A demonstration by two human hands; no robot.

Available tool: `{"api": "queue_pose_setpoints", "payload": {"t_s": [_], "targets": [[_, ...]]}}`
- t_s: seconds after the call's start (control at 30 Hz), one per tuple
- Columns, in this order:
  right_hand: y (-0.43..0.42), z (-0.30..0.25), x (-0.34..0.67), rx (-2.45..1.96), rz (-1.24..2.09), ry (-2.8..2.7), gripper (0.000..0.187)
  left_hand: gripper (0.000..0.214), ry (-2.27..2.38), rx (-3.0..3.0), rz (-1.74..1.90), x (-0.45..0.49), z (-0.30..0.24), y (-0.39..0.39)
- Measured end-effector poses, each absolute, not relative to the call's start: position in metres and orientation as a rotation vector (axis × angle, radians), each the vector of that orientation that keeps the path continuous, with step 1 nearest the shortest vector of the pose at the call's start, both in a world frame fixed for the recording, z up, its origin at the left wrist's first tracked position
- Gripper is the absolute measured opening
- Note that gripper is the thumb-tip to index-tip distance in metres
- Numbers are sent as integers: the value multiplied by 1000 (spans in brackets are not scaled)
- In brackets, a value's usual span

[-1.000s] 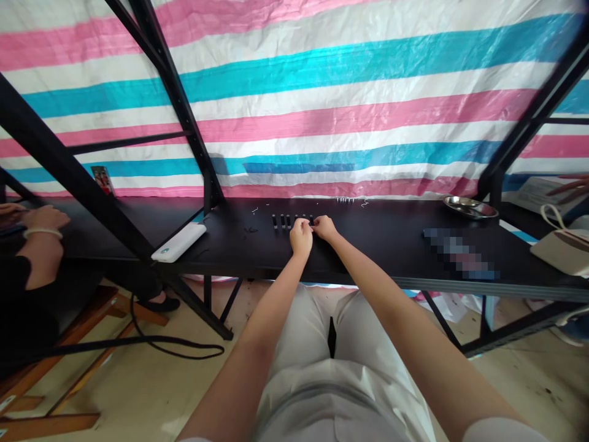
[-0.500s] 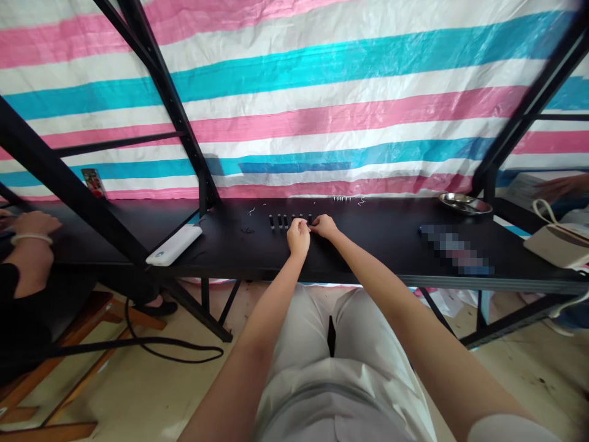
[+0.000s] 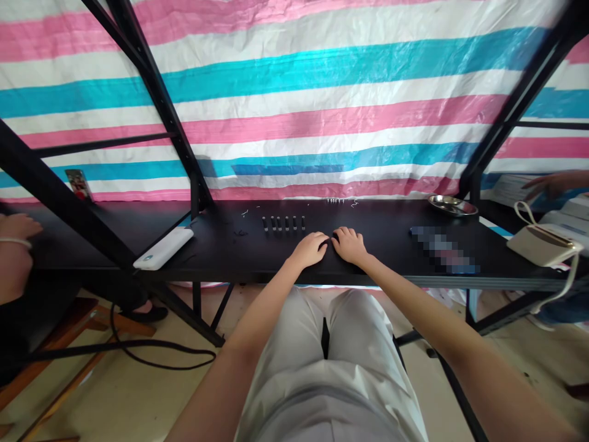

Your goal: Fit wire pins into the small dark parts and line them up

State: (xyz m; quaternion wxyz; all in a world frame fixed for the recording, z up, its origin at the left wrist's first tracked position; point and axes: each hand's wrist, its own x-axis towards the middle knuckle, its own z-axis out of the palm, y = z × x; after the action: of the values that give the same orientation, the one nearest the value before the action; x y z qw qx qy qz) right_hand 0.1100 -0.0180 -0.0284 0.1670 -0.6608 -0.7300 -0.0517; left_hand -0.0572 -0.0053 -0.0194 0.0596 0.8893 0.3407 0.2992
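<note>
My left hand point(image 3: 311, 249) and my right hand point(image 3: 350, 244) rest side by side on the black tabletop point(image 3: 386, 258), palms down, fingers loosely curled, holding nothing that I can see. Just beyond them, to the left, stands a short row of several small black upright pieces point(image 3: 284, 223). A few tiny pale metal bits point(image 3: 340, 201) lie farther back near the wall.
A white power bank point(image 3: 162, 248) lies left of the row. A steel dish point(image 3: 453, 205) sits at back right, a cream bag point(image 3: 543, 243) at right. Black rack posts point(image 3: 151, 92) cross the view. Another person's hand point(image 3: 13, 230) is at far left, another person's hand point(image 3: 554, 182) at far right.
Both hands have pulled back from the right end of the row toward me and now lie flat on the table. The view has shifted slightly.
</note>
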Motion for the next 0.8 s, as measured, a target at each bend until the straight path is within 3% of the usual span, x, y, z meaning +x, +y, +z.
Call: {"api": "queue_pose_setpoints", "payload": {"t_s": [0.27, 0.8], "targets": [[-24, -35, 114, -1909, 45, -2084, 48, 45, 1181, 2677, 452, -52, -26, -4], [-26, -35, 113, -1896, 37, -2082, 48, 47, 1218, 2639, 386, -52, -26, -3]]}}
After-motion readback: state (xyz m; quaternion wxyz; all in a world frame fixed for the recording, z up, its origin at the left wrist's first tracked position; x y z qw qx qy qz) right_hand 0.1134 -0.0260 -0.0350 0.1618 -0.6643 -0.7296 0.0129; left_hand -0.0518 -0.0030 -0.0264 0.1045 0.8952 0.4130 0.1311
